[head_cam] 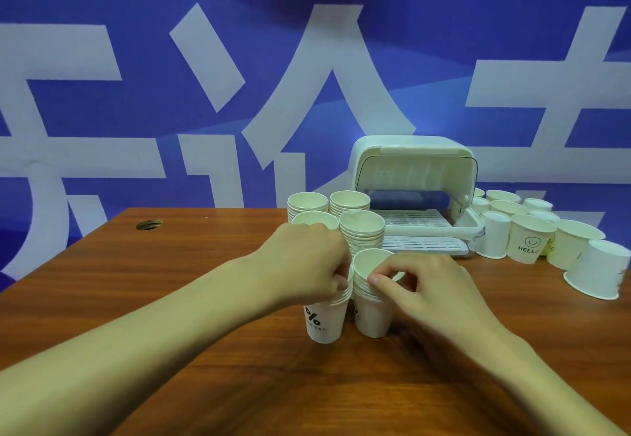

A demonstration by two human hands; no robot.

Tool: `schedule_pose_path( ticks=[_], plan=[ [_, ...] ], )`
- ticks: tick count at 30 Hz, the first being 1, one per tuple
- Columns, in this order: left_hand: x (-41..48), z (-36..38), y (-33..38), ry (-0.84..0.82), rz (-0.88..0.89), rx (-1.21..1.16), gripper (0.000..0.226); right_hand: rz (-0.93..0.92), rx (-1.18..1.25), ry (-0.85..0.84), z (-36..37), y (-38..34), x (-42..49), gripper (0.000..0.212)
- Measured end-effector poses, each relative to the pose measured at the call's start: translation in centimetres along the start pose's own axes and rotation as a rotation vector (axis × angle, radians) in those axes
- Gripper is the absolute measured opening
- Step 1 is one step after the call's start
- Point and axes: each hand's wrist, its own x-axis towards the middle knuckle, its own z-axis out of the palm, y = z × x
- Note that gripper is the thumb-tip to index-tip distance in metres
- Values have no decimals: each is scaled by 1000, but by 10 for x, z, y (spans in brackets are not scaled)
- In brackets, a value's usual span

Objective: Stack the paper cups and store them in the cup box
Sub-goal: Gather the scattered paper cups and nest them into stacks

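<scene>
Head view, lower centre of frame: two short stacks of paper cups upright on the wooden table (pixel 205 282), side by side and touching. Left stack (pixel 324 324), printed with a black percent mark, under the left hand (pixel 304 261); fingers (pixel 339 283) curled down over its top rim and clamped on it, rim mostly hidden by the knuckles. Right stack (pixel 372 317) held at its mouth by the right hand (pixel 423 285); fingertips (pixel 375 280) pinched together on the near rim of the topmost cup, remaining fingers loosely bent just right of that rim. Just behind the hands, centre of frame: four rear stacks (pixel 362 227) clustered close together. Right of those, cup box (pixel 413 176) with lid swung up, slatted tray inside, front open toward the camera. Far right edge: loose cups (pixel 531 242), some upright, some upside down, one marked HELLO. Upper half: blue backdrop (pixel 102 111) with large white characters
</scene>
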Motion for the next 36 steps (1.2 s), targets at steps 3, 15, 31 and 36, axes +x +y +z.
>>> schedule_pose_path(
  ticks=[3,15,31,36],
  plan=[
    [2,1,1,-16,1,10,15,3,-24,0,3,1,0,25],
    [47,-27,27,118,18,104,40,-20,242,289,-22,22,5,15],
    [268,36,139,46,312,77,22,357,-324,485,-35,256,30,20],
    [318,66,150,-9,314,127,23,343,-398,422,-26,268,30,33]
  ],
)
